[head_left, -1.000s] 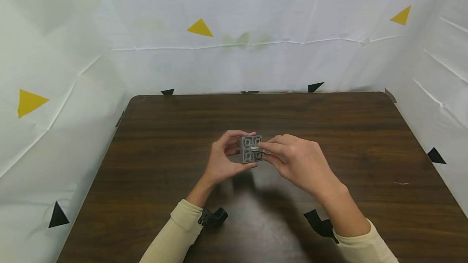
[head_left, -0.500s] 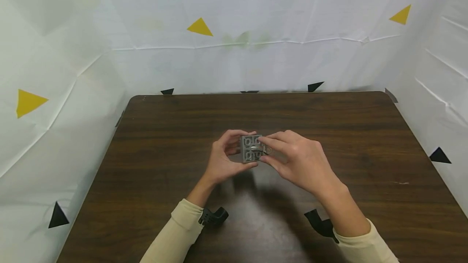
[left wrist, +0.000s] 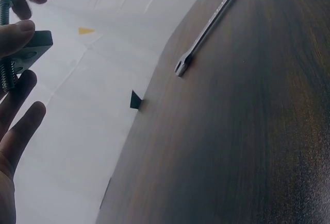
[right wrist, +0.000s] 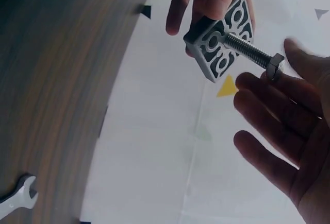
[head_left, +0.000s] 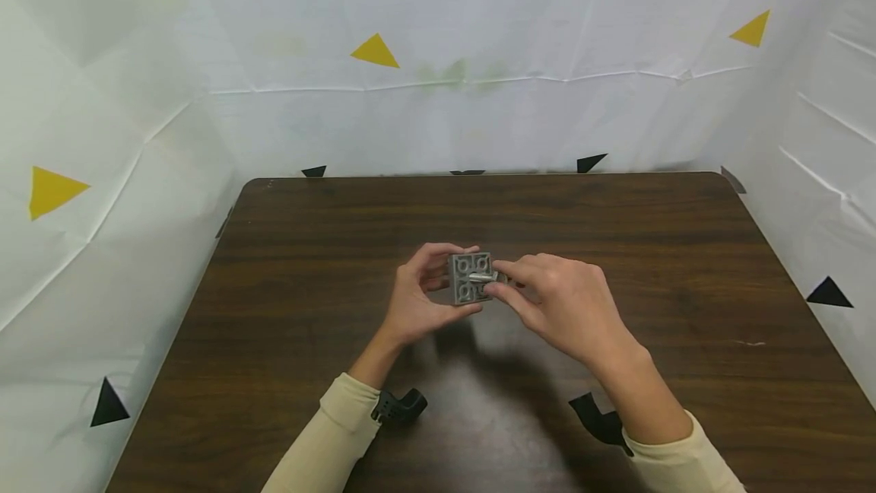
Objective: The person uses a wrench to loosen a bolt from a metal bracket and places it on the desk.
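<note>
Head view: grey block (head_left: 469, 278) held above dark surface (head_left: 684, 265), mid-air, threaded bolt (right wrist: 247, 51) standing through its centre. Left hand (head_left: 417, 297) grips block edge, fingers curled round it. Right hand (head_left: 557, 301) pinches bolt head (right wrist: 274, 65); fingertips have shifted round since a second ago, so bolt is probably being turned in. Wrench (left wrist: 210, 26) lies untouched on surface, well apart.
</note>
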